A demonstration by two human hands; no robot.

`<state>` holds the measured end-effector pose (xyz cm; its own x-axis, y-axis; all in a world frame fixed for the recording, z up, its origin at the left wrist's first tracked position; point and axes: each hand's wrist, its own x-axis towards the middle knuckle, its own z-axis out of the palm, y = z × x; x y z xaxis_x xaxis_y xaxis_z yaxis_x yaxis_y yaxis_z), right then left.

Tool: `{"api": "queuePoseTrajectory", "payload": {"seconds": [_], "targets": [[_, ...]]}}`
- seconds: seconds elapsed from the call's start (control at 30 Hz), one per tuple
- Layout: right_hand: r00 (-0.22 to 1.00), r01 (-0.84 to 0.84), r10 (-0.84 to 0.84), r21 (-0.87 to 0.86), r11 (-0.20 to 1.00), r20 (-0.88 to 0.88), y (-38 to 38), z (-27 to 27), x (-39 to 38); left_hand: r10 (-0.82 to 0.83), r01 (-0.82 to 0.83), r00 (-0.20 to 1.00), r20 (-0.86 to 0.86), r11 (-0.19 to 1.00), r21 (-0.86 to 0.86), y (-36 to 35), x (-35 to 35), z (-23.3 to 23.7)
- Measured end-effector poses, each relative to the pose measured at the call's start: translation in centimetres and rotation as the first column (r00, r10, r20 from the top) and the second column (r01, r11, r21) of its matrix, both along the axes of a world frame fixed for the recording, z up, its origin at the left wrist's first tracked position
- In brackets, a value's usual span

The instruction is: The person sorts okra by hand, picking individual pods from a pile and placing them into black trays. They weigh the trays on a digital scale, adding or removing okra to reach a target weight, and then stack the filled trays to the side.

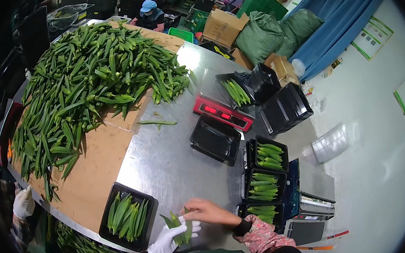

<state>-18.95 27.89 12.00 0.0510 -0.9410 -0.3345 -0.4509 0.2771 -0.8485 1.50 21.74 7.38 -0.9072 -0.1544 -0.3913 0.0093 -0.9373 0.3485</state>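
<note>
My left hand, in a white glove, is closed around a few okra pods near the table's front edge. My bare right hand reaches in from the right and has its fingers at the tops of these pods; whether it grips one is hard to make out. Just left of my hands lies a black tray filled with okra. An unfilled black tray sits below a red scale, which bears a tray with several okra pods.
A large okra pile covers the left of the table over cardboard. Okra-filled trays line the right edge, below stacked black trays. A co-worker is across the table; another person's gloved hand is at far left.
</note>
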Motion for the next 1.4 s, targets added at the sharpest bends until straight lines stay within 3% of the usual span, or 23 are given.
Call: {"api": "queuePoseTrajectory", "payload": {"seconds": [0.1, 0.2, 0.27, 0.3, 0.37, 0.43, 0.5, 0.57, 0.6, 0.7, 0.77, 0.9, 0.97, 1.03, 1.1, 1.17, 1.4], "targets": [[0.980, -0.171, 0.161, -0.084, 0.982, -0.116, -0.5, 0.1, -0.5, -0.004, 0.004, 1.000, -0.008, 1.000, -0.028, 0.1, -0.3, -0.7], [0.996, -0.072, 0.078, -0.134, 0.988, 0.042, -0.8, -0.5, -1.3, -0.058, 0.060, 0.997, 0.046, 0.997, -0.045, 0.0, -0.7, -0.2], [0.965, 0.186, -0.221, -0.229, 0.955, -0.138, -1.9, 1.1, -5.2, -0.069, 0.070, 0.997, 0.029, 0.997, -0.040, 0.3, -0.6, -1.6], [0.921, 0.377, -0.390, -0.226, 0.898, -0.014, -3.1, 1.5, -8.6, -0.076, 0.077, 0.997, 0.023, 0.996, -0.038, 0.3, -0.6, -2.2], [0.729, 0.682, -0.617, -0.249, 0.687, 0.296, -5.4, 3.3, -15.3, -0.054, 0.054, 0.997, 0.048, 0.999, -0.007, 0.5, -0.5, -0.7], [0.475, 0.878, -0.755, -0.185, 0.442, 0.451, -6.8, 1.8, -23.9, -0.037, 0.038, 0.996, 0.079, 0.999, -0.013, 0.2, -0.8, -0.1], [0.259, 0.959, -0.813, -0.041, 0.279, 0.522, -8.9, 2.3, -28.5, -0.031, 0.031, 0.994, 0.109, 1.000, 0.001, -0.1, -1.2, 0.7], [0.120, 0.986, -0.854, 0.043, 0.164, 0.507, -11.8, 0.7, -32.0, -0.028, 0.031, 0.993, 0.115, 0.999, -0.022, -0.2, -1.3, 0.7], [0.157, 0.978, -0.858, 0.042, 0.203, 0.490, -12.8, 0.5, -33.0, -0.024, 0.025, 0.993, 0.113, 1.000, -0.010, 0.0, -1.5, -0.3], [0.041, 0.997, -0.882, 0.033, 0.064, 0.470, -15.3, 0.3, -32.3, -0.022, 0.028, 0.991, 0.130, 0.999, -0.042, -0.1, -1.6, -0.7], [0.173, 0.982, -0.858, -0.151, 0.112, 0.485, -14.9, -1.1, -32.9, 0.002, 0.005, 0.990, 0.138, 0.999, -0.048, -0.2, -1.3, -0.5], [0.222, 0.972, -0.798, -0.069, 0.222, 0.560, -9.6, 0.5, -31.5, 0.057, -0.047, 0.995, 0.087, 0.993, -0.112, -0.4, -0.5, -0.5], [0.349, 0.935, -0.787, -0.127, 0.332, 0.508, -4.1, 1.2, -30.2, 0.080, -0.071, 0.993, 0.082, 0.991, -0.110, -0.4, 0.2, -1.3], [0.388, 0.914, -0.787, -0.087, 0.397, 0.479, 1.1, 5.9, -24.7, 0.058, -0.041, 0.982, 0.181, 0.995, -0.096, -0.1, 0.7, -0.9], [0.404, 0.903, -0.810, -0.047, 0.426, 0.425, 7.1, 7.9, -21.6, 0.043, -0.033, 0.989, 0.145, 0.997, -0.068, 0.5, 1.3, -1.9], [0.340, 0.934, -0.882, -0.004, 0.358, 0.327, 12.2, 10.9, -16.9, 0.010, 0.005, 0.990, 0.139, 0.995, -0.103, 1.0, 1.7, -2.0], [0.245, 0.967, -0.959, 0.032, 0.252, 0.143, 28.0, 9.8, -9.1, -0.078, 0.100, 0.987, 0.138, 0.982, -0.161, 2.1, 2.2, -1.7]]}}
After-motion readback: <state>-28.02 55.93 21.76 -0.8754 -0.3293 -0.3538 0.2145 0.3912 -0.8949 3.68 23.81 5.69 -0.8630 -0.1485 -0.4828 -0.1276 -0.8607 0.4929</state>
